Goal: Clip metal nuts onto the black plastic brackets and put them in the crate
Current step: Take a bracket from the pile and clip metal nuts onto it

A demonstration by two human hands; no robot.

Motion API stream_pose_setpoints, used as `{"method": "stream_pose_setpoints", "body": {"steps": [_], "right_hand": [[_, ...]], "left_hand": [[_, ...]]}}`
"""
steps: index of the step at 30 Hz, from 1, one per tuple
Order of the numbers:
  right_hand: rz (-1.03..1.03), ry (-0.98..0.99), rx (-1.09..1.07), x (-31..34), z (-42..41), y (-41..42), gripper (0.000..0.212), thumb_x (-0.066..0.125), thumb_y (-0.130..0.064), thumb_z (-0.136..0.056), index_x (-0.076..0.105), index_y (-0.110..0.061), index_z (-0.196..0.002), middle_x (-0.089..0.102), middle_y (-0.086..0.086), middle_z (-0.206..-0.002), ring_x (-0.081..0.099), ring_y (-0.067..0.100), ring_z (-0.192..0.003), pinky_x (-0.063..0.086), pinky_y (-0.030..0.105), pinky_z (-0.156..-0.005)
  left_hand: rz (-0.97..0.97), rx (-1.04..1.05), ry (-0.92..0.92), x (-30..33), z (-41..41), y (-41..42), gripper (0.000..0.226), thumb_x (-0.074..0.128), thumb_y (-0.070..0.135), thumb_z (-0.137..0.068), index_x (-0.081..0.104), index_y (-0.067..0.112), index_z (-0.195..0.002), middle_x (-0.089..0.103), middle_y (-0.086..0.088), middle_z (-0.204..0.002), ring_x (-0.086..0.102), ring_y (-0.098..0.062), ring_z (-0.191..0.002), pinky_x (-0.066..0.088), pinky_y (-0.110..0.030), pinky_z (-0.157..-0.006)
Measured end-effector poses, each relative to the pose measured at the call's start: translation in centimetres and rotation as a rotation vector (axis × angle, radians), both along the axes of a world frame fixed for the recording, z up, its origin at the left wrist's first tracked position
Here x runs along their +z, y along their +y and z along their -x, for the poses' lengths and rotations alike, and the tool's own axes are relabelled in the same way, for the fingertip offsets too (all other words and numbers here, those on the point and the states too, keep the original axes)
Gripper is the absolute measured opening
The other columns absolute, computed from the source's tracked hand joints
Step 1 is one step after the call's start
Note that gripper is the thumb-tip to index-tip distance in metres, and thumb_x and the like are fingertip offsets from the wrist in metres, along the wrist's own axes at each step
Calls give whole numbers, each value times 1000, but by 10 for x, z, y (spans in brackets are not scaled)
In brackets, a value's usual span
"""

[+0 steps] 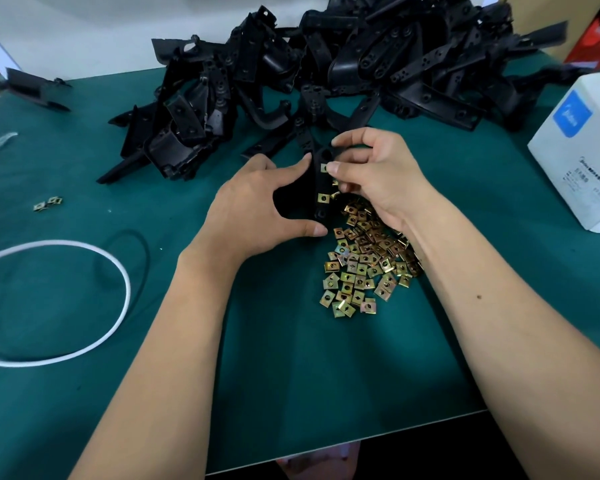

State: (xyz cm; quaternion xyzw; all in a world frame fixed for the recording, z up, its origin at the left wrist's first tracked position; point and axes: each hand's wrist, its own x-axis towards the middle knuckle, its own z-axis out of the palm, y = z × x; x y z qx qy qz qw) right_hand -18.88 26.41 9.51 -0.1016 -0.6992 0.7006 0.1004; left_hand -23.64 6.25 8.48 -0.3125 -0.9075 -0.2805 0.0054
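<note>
Crowding the held bracket (317, 188): bracket pile (326, 64), loose nuts (361, 261).

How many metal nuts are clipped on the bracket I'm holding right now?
2 show on the bracket: upper nut by the right hand thumb, lower nut mid-strip. The left hand may hide others.

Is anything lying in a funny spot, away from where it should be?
Yes. Two metal nuts lie by themselves on the green table, far left of the big pile of nuts beside the right hand. One black bracket also sits alone at the far left, apart from the bracket heap.
</note>
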Motion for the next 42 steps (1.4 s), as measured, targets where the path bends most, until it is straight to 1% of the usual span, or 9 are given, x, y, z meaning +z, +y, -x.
{"method": "stream_pose_setpoints", "body": {"steps": [8,12,16,20,23,28,34,38,42], "right_hand": [[-51,32,-78,-5,1,-1,32,79,4,-84,67,-4,-114,73,7,-75,62,11,-58,52,23,-56],[-53,65,-225,-8,4,-12,11,74,-6,-92,72,-5,-102,74,8,-74,66,12,-59,52,22,-55],[-260,32,-245,-10,5,-19,14,70,-26,-95,79,-16,-90,73,5,-71,67,9,-61,52,23,-56],[-458,47,-279,-12,6,-25,24,84,-36,-82,80,-16,-95,74,-7,-79,70,6,-75,57,23,-71],[-606,82,-332,-11,5,-30,26,87,-37,-78,75,-16,-88,69,-10,-76,65,2,-70,51,15,-65],[-671,89,-351,-12,6,-27,23,84,-37,-78,70,-19,-78,68,-9,-72,64,5,-70,49,21,-63],[-793,62,-274,-10,5,-23,27,83,-43,-81,70,-21,-92,67,-10,-73,64,3,-71,49,18,-63],[-821,98,-184,-8,2,-27,40,86,-36,-79,72,-21,-113,69,-10,-73,65,2,-71,51,17,-69],[-768,154,-209,-6,3,-31,29,82,-24,-79,69,-20,-105,66,-9,-69,63,4,-66,53,28,-69]], "left_hand": [[8,31,28,-3,2,3,101,82,74,-58,44,52,-149,48,10,-112,47,-7,-102,42,-29,-86],[-2,121,90,-5,-2,10,102,79,77,-59,42,51,-150,48,8,-118,53,-13,-109,50,-34,-88],[-9,196,163,-7,-4,11,103,79,77,-61,42,47,-152,49,5,-120,56,-17,-108,48,-32,-82],[1,198,192,-9,-6,16,101,80,76,-63,43,46,-152,51,2,-122,58,-19,-108,47,-33,-81],[-7,201,179,-10,-6,20,100,80,75,-63,44,46,-151,52,3,-121,58,-17,-107,48,-32,-80],[-15,200,173,-12,-6,21,100,81,74,-62,45,46,-150,52,3,-121,59,-18,-107,45,-31,-79],[-9,227,141,-11,-2,23,99,78,78,-62,43,49,-150,52,4,-125,59,-19,-111,47,-33,-80],[-19,286,202,-10,-4,23,90,80,63,-72,43,46,-152,52,1,-124,59,-22,-106,43,-32,-76],[-46,301,234,-9,-7,22,88,81,52,-74,42,44,-153,51,-1,-125,58,-24,-106,43,-33,-79]]}}
